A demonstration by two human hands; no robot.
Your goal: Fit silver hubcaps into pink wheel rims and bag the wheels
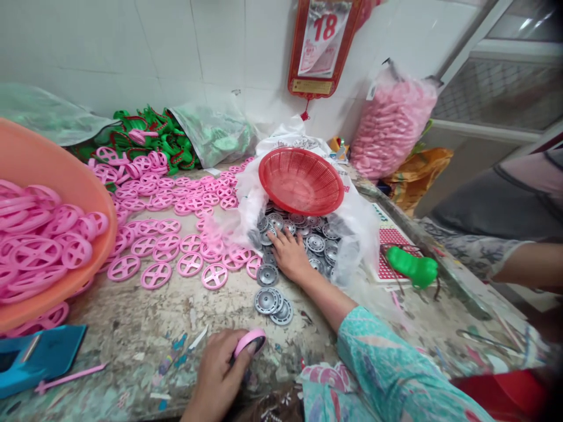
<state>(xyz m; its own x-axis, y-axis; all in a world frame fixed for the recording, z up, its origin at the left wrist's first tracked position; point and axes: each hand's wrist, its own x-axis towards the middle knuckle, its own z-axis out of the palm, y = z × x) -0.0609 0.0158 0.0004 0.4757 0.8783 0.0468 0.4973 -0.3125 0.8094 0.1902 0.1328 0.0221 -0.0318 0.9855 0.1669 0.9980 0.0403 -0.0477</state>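
Observation:
My left hand (217,375) is at the table's near edge, fingers closed round a pink plastic wheel (250,341) held on its edge. My right hand (289,253) reaches forward with fingers spread flat on a heap of grey hub discs (314,240) spilling from a clear plastic bag (352,225). Three grey discs (273,302) lie loose on the table just left of my right forearm. Pink wheels (176,234) are scattered across the table to the left of my right hand.
An orange basin (57,176) of pink wheels stands at the left. A red mesh basket (301,180) rests on the bag. Green parts (145,138) and a bag of pink parts (391,129) sit by the wall. A blue tool (39,354), a green piece (413,266) and another person's arm (528,264) are nearby.

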